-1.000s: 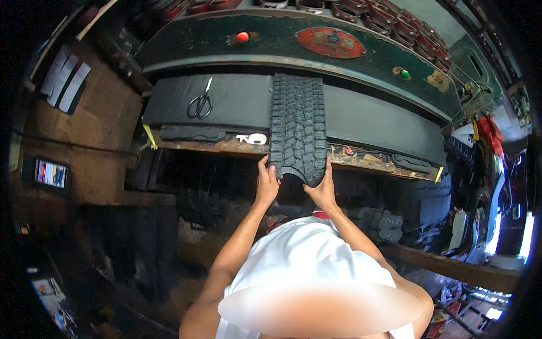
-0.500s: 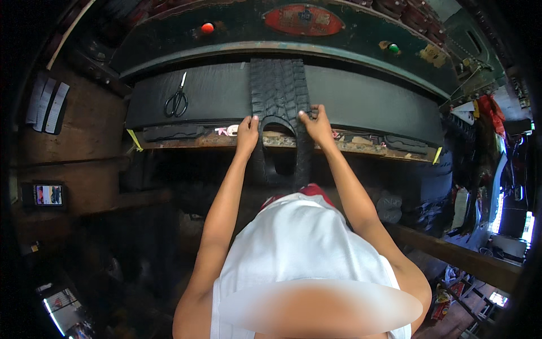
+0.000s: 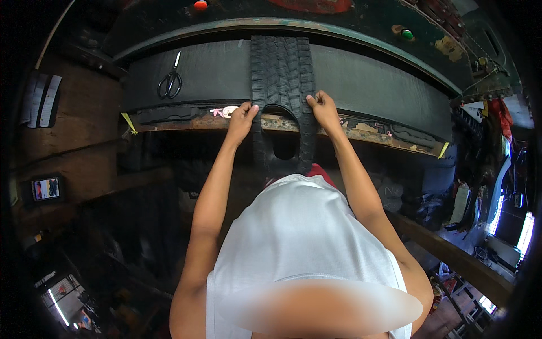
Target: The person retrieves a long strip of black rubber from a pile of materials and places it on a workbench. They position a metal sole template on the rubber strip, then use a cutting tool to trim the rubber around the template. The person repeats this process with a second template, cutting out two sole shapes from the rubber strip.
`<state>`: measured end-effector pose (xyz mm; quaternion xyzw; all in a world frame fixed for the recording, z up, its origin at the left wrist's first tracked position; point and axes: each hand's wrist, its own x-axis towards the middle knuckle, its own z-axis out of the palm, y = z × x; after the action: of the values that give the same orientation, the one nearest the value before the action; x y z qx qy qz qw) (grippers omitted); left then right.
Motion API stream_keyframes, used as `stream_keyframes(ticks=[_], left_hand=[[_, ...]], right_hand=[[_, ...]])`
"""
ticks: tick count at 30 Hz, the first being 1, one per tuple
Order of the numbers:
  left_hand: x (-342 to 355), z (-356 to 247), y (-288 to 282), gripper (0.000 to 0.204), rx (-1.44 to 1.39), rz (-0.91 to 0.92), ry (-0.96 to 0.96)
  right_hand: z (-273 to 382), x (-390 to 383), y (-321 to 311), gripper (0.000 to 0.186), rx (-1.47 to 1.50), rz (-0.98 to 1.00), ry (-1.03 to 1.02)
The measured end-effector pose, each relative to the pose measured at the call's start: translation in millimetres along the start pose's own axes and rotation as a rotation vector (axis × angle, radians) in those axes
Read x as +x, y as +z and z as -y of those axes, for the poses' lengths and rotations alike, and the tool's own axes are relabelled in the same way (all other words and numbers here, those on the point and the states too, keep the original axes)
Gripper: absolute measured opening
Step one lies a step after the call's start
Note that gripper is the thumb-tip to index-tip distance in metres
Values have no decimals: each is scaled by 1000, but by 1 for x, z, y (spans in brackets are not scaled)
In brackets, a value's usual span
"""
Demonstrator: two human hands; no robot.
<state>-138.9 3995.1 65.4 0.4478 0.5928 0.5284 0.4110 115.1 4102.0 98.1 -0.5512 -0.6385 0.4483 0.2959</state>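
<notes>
- We count one long black rubber strip with a blocky tread, pierced by one oval opening.
- We see it lying across the flat dark-grey counter, its near part reaching past the worn, paint-flecked front edge toward one white sleeveless top.
- We count two bare hands, and the strip runs between them, touching both.
- Our left hand is clamped on the strip's left margin, thumb and fingers together beside the upper part of the opening.
- Our right hand pinches the right margin, slightly farther up; we cannot see the fingertips beneath the rubber.
- We find one pair of black-handled metal scissors on the counter, left of the strip and apart from both hands, its tip pointing away from us.
- We note one small white oval piece just beside our left hand.
- We count two buttons on the dark green metal panel behind: one round red button, one round green button.
</notes>
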Motion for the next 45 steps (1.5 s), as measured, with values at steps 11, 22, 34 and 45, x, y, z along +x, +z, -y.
stream_keyframes(ticks=[11,22,34,45], left_hand=[[0,5,-7,23,-89,57,-88],[-3,-14,0,20,-193,116,-51],[2,-23,6,23,-291,-53,-315],[3,-40,2,56,-77,-68,-552]], right_hand=[[-7,1,-3,36,40,6,-29],[-6,-13,3,37,-175,-147,-89],[24,-63,32,93,-405,-176,-180],[12,-60,33,94,-397,-108,-128]])
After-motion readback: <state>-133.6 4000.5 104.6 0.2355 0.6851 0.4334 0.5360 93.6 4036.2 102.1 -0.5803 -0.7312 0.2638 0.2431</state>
